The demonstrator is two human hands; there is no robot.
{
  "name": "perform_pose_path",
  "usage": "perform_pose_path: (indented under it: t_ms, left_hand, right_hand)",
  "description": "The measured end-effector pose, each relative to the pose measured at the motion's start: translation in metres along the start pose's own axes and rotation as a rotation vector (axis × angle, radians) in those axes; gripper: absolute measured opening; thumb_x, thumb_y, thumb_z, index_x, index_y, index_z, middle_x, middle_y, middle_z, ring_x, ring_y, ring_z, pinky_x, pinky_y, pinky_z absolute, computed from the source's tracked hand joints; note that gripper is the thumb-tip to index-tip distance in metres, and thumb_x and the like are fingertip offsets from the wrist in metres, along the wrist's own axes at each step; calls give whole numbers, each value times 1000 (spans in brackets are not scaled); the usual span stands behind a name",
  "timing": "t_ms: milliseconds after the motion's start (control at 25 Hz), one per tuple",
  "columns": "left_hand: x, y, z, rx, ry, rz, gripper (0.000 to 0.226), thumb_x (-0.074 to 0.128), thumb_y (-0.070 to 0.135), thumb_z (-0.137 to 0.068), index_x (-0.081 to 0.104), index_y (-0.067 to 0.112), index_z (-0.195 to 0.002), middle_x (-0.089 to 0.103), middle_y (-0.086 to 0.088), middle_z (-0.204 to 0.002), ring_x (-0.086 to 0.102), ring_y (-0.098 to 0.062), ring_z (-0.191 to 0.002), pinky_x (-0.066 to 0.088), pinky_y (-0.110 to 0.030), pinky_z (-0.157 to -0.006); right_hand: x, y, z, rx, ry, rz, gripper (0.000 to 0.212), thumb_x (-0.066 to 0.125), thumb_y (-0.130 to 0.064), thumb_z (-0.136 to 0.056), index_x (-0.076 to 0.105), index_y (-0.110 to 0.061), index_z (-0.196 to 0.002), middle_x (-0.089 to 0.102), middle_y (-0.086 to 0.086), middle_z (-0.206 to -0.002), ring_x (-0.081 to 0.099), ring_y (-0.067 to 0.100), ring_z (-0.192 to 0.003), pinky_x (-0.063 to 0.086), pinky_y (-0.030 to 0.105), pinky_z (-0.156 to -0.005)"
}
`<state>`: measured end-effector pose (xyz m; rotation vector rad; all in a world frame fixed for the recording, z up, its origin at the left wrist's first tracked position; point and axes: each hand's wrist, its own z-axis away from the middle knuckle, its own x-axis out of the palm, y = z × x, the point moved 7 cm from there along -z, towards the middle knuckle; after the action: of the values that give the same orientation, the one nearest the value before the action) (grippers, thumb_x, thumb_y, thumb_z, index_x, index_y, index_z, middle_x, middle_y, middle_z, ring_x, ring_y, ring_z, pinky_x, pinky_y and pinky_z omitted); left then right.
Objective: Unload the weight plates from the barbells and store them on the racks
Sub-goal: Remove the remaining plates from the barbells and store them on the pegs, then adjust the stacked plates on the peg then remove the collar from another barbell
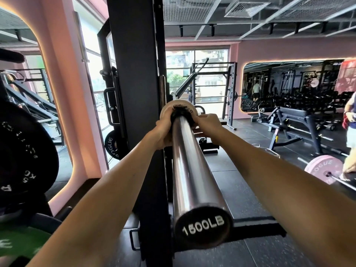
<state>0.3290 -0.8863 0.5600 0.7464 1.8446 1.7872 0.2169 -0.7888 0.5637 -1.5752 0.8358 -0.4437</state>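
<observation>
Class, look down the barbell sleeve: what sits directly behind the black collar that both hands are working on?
A small pale plate sits behind the black collar; the left hand and right hand cover its lower part.

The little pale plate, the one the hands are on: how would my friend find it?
Find the thick shiny barbell sleeve whose end cap reads 1500LB. Follow it up to the black rack post, where the left hand and right hand meet. The small pale plate there is pinkish-cream and far smaller than the other plates.
</observation>
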Motion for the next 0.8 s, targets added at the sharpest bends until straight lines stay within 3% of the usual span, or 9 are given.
perform_pose_path:
  t_ms: [120,200,280,360,480,640,800]
  left_hand:
    - [-19,-26,21,-4,203,-178,60,35,52,-99,36,10,-143,56,-11,-121,48,-14,-72,51,-24,-68]
    - [-28,-65,35,-66,166,-276,51,37,53,-98,41,15,-131,52,-16,-128,53,-18,-74,51,-24,-52]
    - [-35,-113,54,-143,85,-367,49,37,50,-99,41,10,-126,54,-18,-131,60,-22,-80,50,-26,-47]
    - [-35,-159,90,-232,22,-420,51,40,51,-96,39,9,-125,61,-19,-119,66,-23,-78,54,-28,-52]
    - [-30,-224,157,-334,-12,-585,45,46,55,-92,42,15,-112,63,-10,-96,65,-23,-74,55,-32,-64]
    - [-28,-342,264,-492,-48,-737,36,49,50,-92,43,15,-96,55,-6,-77,51,-18,-55,45,-26,-51]
    - [-25,-442,385,-706,-143,-798,36,48,51,-92,45,15,-96,58,-7,-82,56,-21,-66,48,-28,-58]
  right_hand:
    - [-2,17,22,-25,-83,79,13,63,-19,-89,67,-11,-79,68,3,-73,64,18,-63,53,33,-67]
    - [-5,41,41,-1,-109,160,16,64,-22,-86,66,-8,-79,63,7,-73,58,22,-70,49,35,-69]
    - [-7,75,67,49,-162,264,16,61,-21,-87,60,-15,-73,53,6,-69,49,22,-71,41,31,-66]
    - [-9,113,100,86,-213,372,9,62,-27,-88,63,-20,-82,55,-1,-73,50,17,-72,40,27,-66]
    - [-9,186,158,150,-307,508,27,65,-32,-88,68,-16,-109,62,-1,-95,57,16,-89,43,25,-79]
    - [-7,302,273,354,-463,611,33,67,-33,-84,69,-12,-110,68,3,-97,61,17,-89,49,28,-82]
    - [-10,390,402,536,-618,635,33,63,-30,-89,67,-1,-104,68,13,-104,63,28,-100,43,30,-81]
